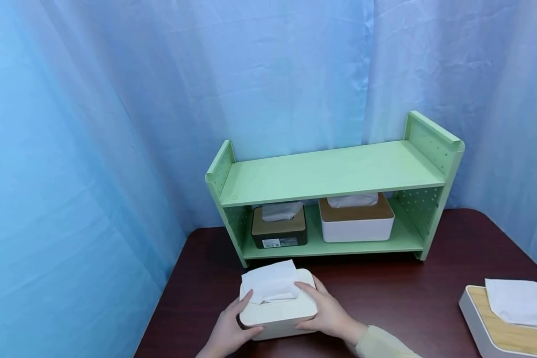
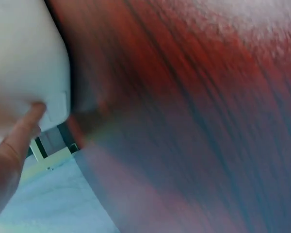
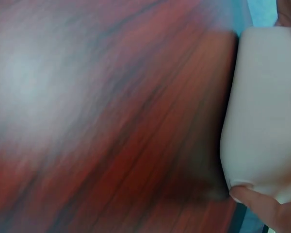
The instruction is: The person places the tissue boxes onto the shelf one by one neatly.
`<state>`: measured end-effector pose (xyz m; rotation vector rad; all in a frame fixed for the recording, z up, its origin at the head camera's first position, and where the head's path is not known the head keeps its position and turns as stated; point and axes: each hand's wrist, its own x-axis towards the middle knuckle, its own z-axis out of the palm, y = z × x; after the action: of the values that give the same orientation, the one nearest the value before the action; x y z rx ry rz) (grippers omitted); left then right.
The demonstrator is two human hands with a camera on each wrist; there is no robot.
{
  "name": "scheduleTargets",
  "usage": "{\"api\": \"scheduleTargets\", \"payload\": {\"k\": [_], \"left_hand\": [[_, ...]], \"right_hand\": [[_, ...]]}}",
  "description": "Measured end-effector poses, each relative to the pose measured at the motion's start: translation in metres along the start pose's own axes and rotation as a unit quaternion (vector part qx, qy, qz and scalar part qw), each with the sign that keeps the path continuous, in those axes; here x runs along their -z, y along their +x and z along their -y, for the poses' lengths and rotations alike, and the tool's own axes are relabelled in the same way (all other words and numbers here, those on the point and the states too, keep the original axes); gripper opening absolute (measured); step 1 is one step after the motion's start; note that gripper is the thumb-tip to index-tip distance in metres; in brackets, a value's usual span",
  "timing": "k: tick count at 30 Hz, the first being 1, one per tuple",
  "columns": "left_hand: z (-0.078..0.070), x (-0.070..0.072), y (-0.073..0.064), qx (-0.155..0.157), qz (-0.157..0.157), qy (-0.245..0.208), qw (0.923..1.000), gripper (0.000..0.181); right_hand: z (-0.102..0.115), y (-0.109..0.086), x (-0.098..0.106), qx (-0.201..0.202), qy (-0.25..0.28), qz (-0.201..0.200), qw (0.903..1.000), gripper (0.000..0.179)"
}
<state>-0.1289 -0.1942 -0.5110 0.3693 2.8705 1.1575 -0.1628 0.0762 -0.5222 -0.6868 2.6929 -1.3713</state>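
Observation:
A white tissue box [image 1: 279, 312] with a tissue [image 1: 273, 281] sticking out of its top sits between both hands, in front of the shelf. My left hand [image 1: 227, 328] grips its left side, fingers at the top edge and thumb low on the front. On the other side my right hand [image 1: 331, 312] holds the box in the same way. The left wrist view has the box [image 2: 29, 58] at its left edge with a finger on its corner. In the right wrist view the box [image 3: 262, 107] is close to the tabletop; whether it touches is unclear.
Behind stands a green two-tier shelf [image 1: 335, 171]. On its lower tier are a dark tissue box [image 1: 279, 238] at left and a white, wood-topped tissue box [image 1: 357, 229] at right. Another wood-topped tissue box [image 1: 488, 318] lies on the dark table [image 1: 394, 298] at far right. Blue curtains [image 1: 273, 74] surround it.

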Motion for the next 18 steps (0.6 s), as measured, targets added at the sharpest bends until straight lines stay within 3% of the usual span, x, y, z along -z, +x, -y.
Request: {"api": "scheduleTargets", "payload": {"k": [7,18], "left_hand": [[-0.006,-0.012,0.008,-0.037,0.011,-0.035,0.9986,0.084],[-0.020,-0.031,0.017,-0.042,0.006,-0.068,0.9968,0.078]], "right_hand": [[-0.015,-0.009,0.019,0.001,-0.001,-0.001,1.0000,0.092],[-0.031,-0.019,0.037,-0.006,-0.028,-0.022,0.9993,0.091]]}}
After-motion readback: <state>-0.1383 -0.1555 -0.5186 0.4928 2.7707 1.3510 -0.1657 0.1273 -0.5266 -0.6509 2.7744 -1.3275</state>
